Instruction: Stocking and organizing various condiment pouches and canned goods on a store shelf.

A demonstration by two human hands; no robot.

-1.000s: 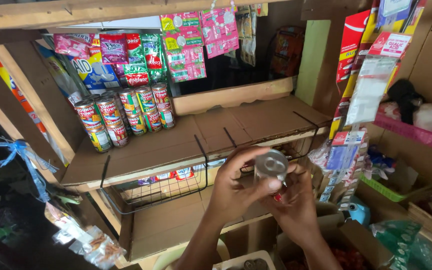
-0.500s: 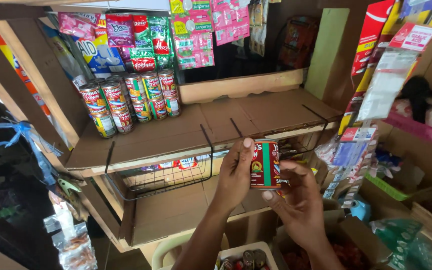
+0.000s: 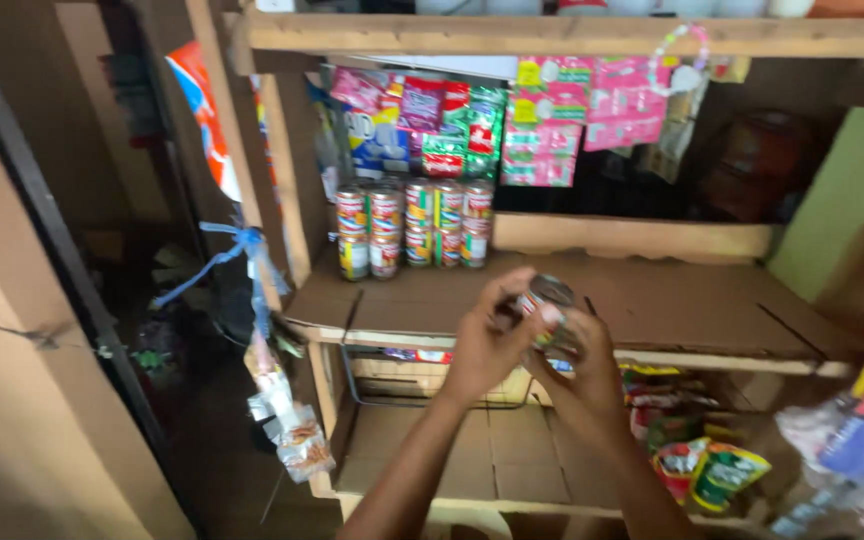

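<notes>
While both arms reach up from the bottom of the view, a blue plastic ribbon (image 3: 237, 245) hangs knotted on the wooden post at the left, with small clear packets (image 3: 292, 440) dangling below it. Just right of that post, a double-stacked row of labelled cans (image 3: 412, 225) stands at the back of the cardboard-lined wooden shelf (image 3: 672, 310), under a cluster of hanging pink, green and blue sachets (image 3: 492, 125).

In front of the shelf's edge, the left hand (image 3: 482, 345) is curled, its fingers bent round the near side of a small can (image 3: 547, 300), thumb up against it. That can sits tilted, its silvery end facing up and toward the shelf, held in the air between the two hands, well apart from the stacked row. The right hand (image 3: 582, 375) cups it from beneath and from the right, fingers half closed round the body; the picture is blurred, so exactly where each fingertip lies is hard to tell.

Below and to the right, coloured pouches (image 3: 712, 470) lie on the lower shelf.
</notes>
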